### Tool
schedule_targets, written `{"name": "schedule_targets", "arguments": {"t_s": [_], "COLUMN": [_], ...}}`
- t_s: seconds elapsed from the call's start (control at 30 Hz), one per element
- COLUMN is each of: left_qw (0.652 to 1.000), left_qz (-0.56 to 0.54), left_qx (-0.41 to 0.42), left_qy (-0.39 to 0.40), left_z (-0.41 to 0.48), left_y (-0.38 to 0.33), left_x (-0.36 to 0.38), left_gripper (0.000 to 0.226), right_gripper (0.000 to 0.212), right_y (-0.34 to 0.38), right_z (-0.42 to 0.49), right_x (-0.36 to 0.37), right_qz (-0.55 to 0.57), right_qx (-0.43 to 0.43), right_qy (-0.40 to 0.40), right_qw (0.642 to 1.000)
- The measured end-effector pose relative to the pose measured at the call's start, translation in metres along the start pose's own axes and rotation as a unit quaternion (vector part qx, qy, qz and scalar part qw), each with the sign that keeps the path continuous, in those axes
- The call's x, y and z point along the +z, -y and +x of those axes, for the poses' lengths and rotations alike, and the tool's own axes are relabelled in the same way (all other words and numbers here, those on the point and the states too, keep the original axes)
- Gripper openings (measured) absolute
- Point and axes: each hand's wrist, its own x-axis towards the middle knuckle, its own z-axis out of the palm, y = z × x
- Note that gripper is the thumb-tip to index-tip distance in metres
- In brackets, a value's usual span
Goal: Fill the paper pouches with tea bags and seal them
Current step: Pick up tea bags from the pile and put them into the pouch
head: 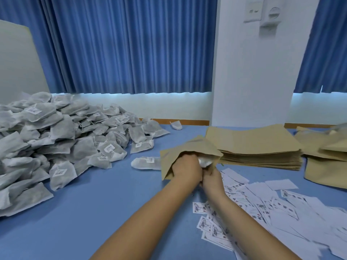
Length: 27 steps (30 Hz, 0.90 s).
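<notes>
Blue pleated curtains (122,44) across the whole back of the room, split by a white pillar (253,72) right of centre. Below, a blue table (93,203) filling the foreground. On its left side, a big loose heap of tea bags (56,137): grey-white sachets, many with small printed tags. On the near right, a spread of printed white labels (281,207), overlapping, some printed side up, some blank side up. Behind those, at the foot of the pillar, a thick flat stack of brown pouches (253,147). Further right, partly cut off by the frame edge, more brown pouches (326,166), lying less tidily.

Mid-table, between heap and stack, one open paper pouch (187,149), tilted, mouth towards the camera. Left hand (185,167) pushed into that mouth, knuckles up, fingers curled and pressed together, tips hidden inside; cannot tell what they close on. Right hand (213,182) just beside it and touching it, fingers curled close together, gripping the pouch's near lip. Between the two hands, at the mouth, a white tea bag (205,161), half in. Just left of the pouch, flat on the table, a single loose tea bag (144,163). Well behind, near the far edge, another small tea bag (176,125).
</notes>
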Motion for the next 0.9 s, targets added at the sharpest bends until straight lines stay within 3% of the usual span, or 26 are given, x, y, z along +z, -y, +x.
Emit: {"name": "schedule_targets", "arguments": {"t_s": [0.13,0.17,0.23,0.3,0.33,0.37,0.4,0.43,0.47,0.5,0.53,0.57,0.6,0.63,0.67,0.8,0.9], "left_qw": [0.98,0.978,0.986,0.97,0.932,0.872,0.816,0.797,0.82,0.867,0.929,0.979,0.997,0.996,0.992,0.996,0.98], "left_qz": [-0.156,-0.163,-0.076,0.022,0.034,0.014,-0.028,-0.085,-0.141,-0.179,-0.157,-0.078,-0.002,0.046,0.074,0.06,0.142], "left_qx": [-0.077,-0.059,0.043,0.237,0.359,0.47,0.52,0.502,0.418,0.292,0.143,0.026,-0.043,-0.069,-0.072,-0.047,-0.042], "left_qy": [0.091,0.114,0.142,0.056,-0.033,-0.139,-0.251,-0.325,-0.364,-0.363,-0.301,-0.189,-0.067,0.028,0.071,0.035,0.132], "left_z": [0.02,0.019,0.006,-0.013,-0.023,-0.03,-0.032,-0.03,-0.026,-0.017,-0.005,0.007,0.015,0.019,0.021,0.013,-0.016], "left_y": [0.011,0.015,0.015,0.009,0.009,0.015,0.027,0.044,0.062,0.081,0.099,0.117,0.131,0.142,0.146,0.116,0.08], "left_x": [-0.006,-0.006,-0.004,-0.004,-0.008,-0.011,-0.013,-0.014,-0.014,-0.013,-0.007,0.006,0.018,0.028,0.038,0.043,0.027], "left_gripper": [0.05,0.052,0.052,0.043,0.037,0.032,0.029,0.026,0.024,0.026,0.033,0.043,0.053,0.059,0.061,0.049,0.04], "right_gripper": [0.026,0.03,0.031,0.027,0.027,0.027,0.026,0.024,0.022,0.022,0.022,0.022,0.021,0.02,0.021,0.022,0.021], "right_y": [0.0,-0.003,-0.01,-0.013,-0.014,-0.014,-0.012,-0.012,-0.011,-0.011,-0.01,-0.01,-0.011,-0.012,-0.011,-0.013,-0.016], "right_z": [-0.022,-0.022,-0.021,-0.019,-0.014,-0.009,-0.006,-0.003,-0.001,0.0,-0.001,-0.002,-0.002,-0.002,-0.003,0.0,0.0], "right_x": [-0.004,-0.007,-0.016,-0.024,-0.028,-0.032,-0.035,-0.038,-0.041,-0.042,-0.042,-0.041,-0.041,-0.04,-0.04,-0.043,-0.044], "right_qz": [0.053,0.07,0.078,0.039,0.029,0.043,0.063,0.082,0.086,0.088,0.094,0.103,0.106,0.111,0.115,0.138,0.13], "right_qx": [-0.005,0.003,0.021,0.035,0.041,0.047,0.057,0.06,0.059,0.057,0.058,0.059,0.06,0.059,0.061,0.063,0.055], "right_qy": [0.086,0.096,0.099,0.074,0.06,0.054,0.046,0.045,0.048,0.052,0.052,0.054,0.055,0.056,0.056,0.05,0.056], "right_qw": [0.995,0.993,0.992,0.996,0.997,0.997,0.995,0.994,0.993,0.993,0.993,0.991,0.991,0.99,0.99,0.987,0.988]}}
